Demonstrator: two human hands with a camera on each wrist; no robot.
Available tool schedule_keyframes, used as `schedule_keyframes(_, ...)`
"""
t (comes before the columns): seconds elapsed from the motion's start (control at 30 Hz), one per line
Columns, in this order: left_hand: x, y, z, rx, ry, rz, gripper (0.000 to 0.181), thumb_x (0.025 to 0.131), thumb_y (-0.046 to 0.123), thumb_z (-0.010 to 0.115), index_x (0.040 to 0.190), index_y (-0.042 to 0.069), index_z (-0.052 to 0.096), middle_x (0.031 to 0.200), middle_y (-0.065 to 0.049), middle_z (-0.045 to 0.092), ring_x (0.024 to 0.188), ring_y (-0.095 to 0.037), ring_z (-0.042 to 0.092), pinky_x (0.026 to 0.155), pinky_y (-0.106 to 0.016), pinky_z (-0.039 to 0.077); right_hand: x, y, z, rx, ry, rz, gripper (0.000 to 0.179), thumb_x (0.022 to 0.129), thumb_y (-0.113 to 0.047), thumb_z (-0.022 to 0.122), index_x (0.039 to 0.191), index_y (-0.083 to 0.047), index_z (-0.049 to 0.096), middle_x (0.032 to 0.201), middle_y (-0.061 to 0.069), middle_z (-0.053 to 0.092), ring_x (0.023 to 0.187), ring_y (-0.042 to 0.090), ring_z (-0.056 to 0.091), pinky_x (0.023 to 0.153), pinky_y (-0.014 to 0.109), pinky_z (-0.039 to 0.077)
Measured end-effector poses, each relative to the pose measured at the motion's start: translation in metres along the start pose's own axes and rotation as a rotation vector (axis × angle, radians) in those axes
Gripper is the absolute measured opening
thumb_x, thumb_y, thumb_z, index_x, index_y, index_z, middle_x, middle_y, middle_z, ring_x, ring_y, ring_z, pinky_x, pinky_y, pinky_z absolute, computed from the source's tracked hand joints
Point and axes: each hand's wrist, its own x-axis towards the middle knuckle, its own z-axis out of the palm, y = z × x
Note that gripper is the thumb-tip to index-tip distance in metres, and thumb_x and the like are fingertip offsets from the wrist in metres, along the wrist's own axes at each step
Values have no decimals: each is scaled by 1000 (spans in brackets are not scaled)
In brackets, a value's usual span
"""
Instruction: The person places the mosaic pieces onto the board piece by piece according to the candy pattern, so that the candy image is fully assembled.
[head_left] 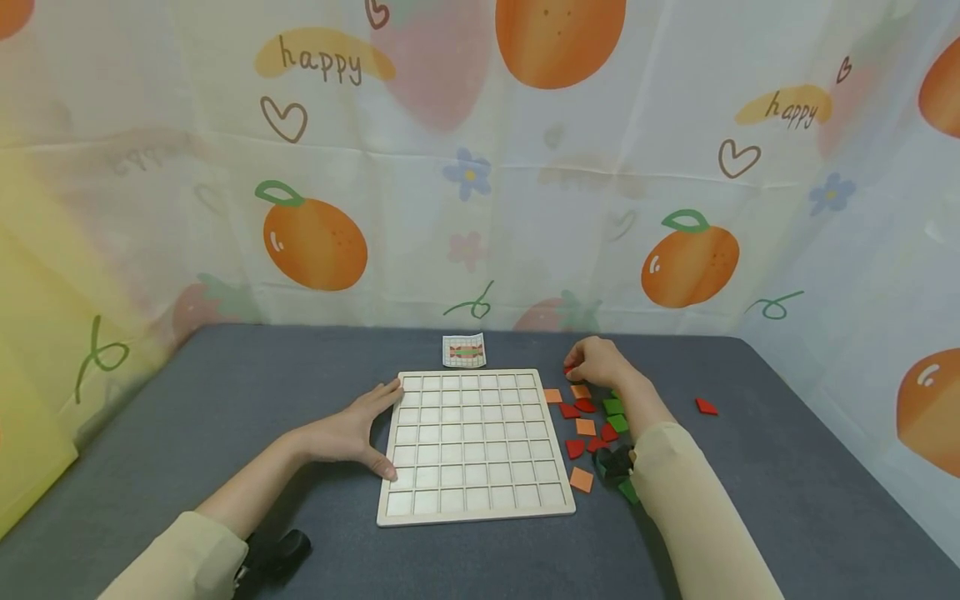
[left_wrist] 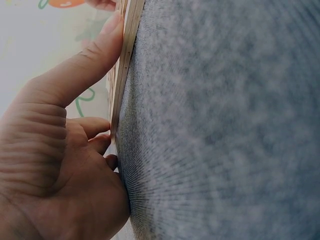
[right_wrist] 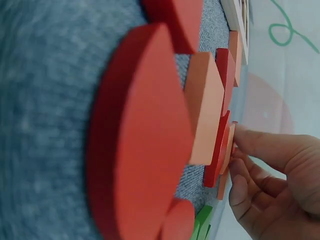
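Note:
A pale wooden grid board (head_left: 468, 517) with rows of square recesses lies on the table. My left hand (head_left: 356, 429) rests along its left edge, thumb near the front and fingertips near the back corner. The left wrist view shows the thumb (left_wrist: 82, 70) against the board's side. Beyond the board's right side, my right hand (head_left: 603, 364) pinches a small red piece (head_left: 567, 372), largely hidden by the fingers. Below and beside this hand lie flat pieces: orange squares (head_left: 585, 427), red curved-edged pieces (head_left: 575, 449) and green pieces (head_left: 617, 423).
A small card (head_left: 464, 351) with a coloured grid pattern lies behind the board. One red piece (head_left: 707, 407) sits apart at the right on the dark grey table (head_left: 757, 492). A printed curtain (head_left: 420, 250) hangs behind the table. Orange and red pieces crowd the board's right edge.

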Motion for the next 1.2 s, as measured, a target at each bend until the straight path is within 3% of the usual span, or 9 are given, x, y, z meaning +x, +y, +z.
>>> schedule_keyframes(0.43, 3, -1, 1, 0, -1, 5, 126, 68, 43, 89, 157, -4, 14, 167, -22, -1, 152, -50, -4, 115, -74, 9, 0, -4, 0, 70, 11, 11, 24, 87, 2, 66, 110, -1, 65, 104, 16, 68, 87, 24, 64, 74, 31, 54)
schedule_keyframes(0.83, 2, 0, 0, 5, 0, -2, 126, 68, 43, 89, 157, -3, 14, 167, -22, -1, 152, -51, -4, 115, -74, 9, 0, -5, -3, 63, 26, -5, 16, 88, -3, 70, 104, -4, 67, 95, 11, 64, 83, 22, 59, 73, 30, 51)
schedule_keyframes(1.03, 1, 0, 1, 4, 1, 3, 125, 67, 42, 89, 156, -4, 14, 167, -22, -1, 152, -51, -4, 115, -74, 8, -3, -7, -8, 184, 32, -55, 18, 91, -7, 68, 107, 0, 63, 87, 9, 62, 74, 18, 62, 65, 31, 52)
schedule_keyframes(1.2, 0, 1, 0, -1, -2, 7, 125, 68, 42, 89, 157, -4, 14, 167, -22, -1, 152, -51, -4, 114, -74, 9, -6, -14, -11, 326, -55, -120, 29, 93, -9, 67, 117, 5, 61, 94, 13, 69, 79, 17, 72, 71, 37, 60)
